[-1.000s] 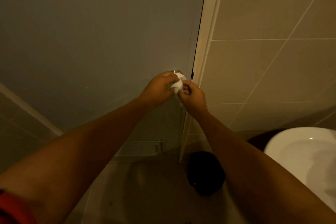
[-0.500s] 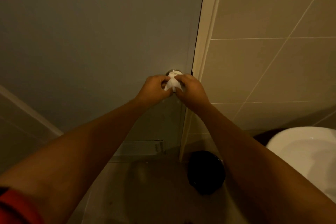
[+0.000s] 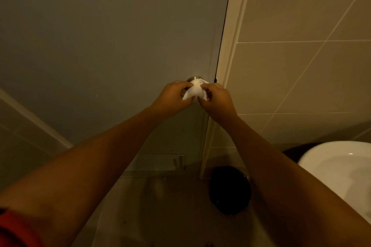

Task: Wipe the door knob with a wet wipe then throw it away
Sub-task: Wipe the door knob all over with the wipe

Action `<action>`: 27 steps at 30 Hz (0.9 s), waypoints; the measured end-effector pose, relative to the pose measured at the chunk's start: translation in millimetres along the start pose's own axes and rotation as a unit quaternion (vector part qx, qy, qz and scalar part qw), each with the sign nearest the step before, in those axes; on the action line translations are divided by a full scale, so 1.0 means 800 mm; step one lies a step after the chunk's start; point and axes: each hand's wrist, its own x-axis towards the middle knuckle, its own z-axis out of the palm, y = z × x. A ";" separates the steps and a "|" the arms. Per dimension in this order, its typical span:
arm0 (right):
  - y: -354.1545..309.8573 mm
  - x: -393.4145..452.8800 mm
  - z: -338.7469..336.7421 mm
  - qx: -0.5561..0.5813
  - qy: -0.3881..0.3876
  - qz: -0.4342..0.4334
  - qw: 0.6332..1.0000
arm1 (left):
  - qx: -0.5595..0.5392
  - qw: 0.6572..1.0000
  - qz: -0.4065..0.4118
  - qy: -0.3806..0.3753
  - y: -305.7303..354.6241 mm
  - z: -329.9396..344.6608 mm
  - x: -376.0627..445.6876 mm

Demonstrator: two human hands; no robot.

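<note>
A round metal door knob [image 3: 194, 78] sits on the grey door [image 3: 112, 42] near its right edge; only its top rim shows. A white wet wipe [image 3: 195, 91] is spread over the knob. My left hand [image 3: 173, 98] pinches the wipe's left side and my right hand [image 3: 216, 100] pinches its right side, both pressed close to the knob. The rest of the knob is hidden by the wipe and my fingers.
A black bin [image 3: 229, 190] stands on the floor below, beside the door frame [image 3: 230, 46]. A white sink [image 3: 341, 168] juts in at lower right. Tiled wall [image 3: 301, 66] fills the right side.
The wipe has been opened out wider between both hands and now drapes over the knob. My hands have shifted slightly apart along its edges.
</note>
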 end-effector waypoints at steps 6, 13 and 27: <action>0.006 -0.030 -0.002 0.000 0.033 -0.046 0.998 | -0.029 0.999 0.009 0.016 -0.005 0.000 -0.015; 0.004 -0.024 -0.010 0.029 0.046 0.003 0.999 | -0.035 0.999 0.032 0.021 -0.003 -0.005 -0.008; 0.002 -0.010 -0.003 0.114 -0.038 0.071 0.990 | 0.073 0.994 0.063 -0.048 0.009 -0.003 0.014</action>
